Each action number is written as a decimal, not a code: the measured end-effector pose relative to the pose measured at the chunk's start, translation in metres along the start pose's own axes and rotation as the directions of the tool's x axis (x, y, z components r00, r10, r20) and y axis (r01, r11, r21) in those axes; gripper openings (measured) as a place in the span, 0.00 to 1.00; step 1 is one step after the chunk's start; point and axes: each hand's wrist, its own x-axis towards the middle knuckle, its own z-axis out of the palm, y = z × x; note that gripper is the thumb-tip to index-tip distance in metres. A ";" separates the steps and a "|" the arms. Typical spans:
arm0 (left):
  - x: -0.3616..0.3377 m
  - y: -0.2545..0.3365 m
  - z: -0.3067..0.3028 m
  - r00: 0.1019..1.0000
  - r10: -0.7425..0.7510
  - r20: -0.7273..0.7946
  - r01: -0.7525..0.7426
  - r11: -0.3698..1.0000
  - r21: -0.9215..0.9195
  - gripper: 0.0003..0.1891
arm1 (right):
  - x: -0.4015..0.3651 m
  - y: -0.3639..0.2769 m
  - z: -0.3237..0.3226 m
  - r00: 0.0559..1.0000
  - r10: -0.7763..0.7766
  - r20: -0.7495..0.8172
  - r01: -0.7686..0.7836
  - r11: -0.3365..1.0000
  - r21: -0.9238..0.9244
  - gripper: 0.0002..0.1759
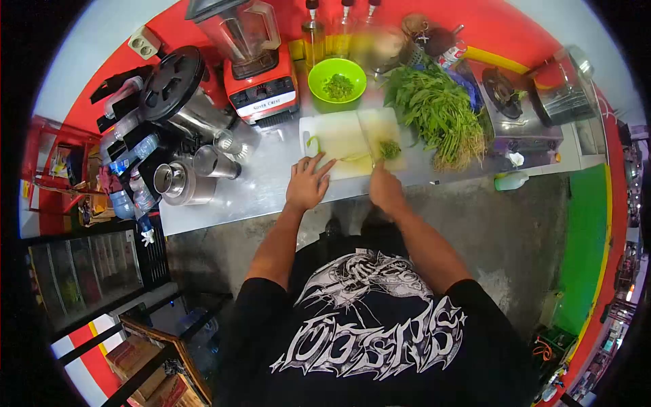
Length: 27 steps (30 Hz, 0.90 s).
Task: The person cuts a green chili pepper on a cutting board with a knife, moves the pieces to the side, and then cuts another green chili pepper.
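Observation:
A white cutting board (327, 129) lies on the metal counter under both hands. My left hand (308, 184) rests at its near left edge, fingers spread, the index fingertip by a thin pale green stalk (356, 157). Beyond those fingers sits a curled green piece (312, 144). My right hand (387, 190) is closed around the handle of a knife (368, 144), whose blade points away across the board. Right of the blade is a small heap of chopped greens (389, 149). Behind the board, a bright green bowl (325, 100) holds more chopped greens.
A large bunch of leafy greens with roots (434, 112) lies right of the board, before a stove (519, 125). A red blender (261, 88) stands at the back left. Metal containers (193, 183) occupy the left counter. Oil bottles (313, 42) line the wall.

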 end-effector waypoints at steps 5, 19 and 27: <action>0.001 0.000 0.003 1.000 -0.011 -0.002 0.011 1.000 -0.020 0.26 | -0.024 -0.014 -0.018 0.993 0.090 0.080 -0.088 0.996 -0.030 0.21; 0.003 -0.002 0.002 0.999 -0.022 0.031 0.023 0.999 -0.027 0.26 | -0.014 -0.014 -0.004 0.997 0.047 0.057 -0.047 0.999 0.000 0.19; 0.004 -0.002 0.002 1.000 -0.010 -0.002 0.010 1.000 -0.029 0.26 | -0.009 -0.018 -0.006 0.999 -0.012 0.052 0.011 1.000 0.016 0.19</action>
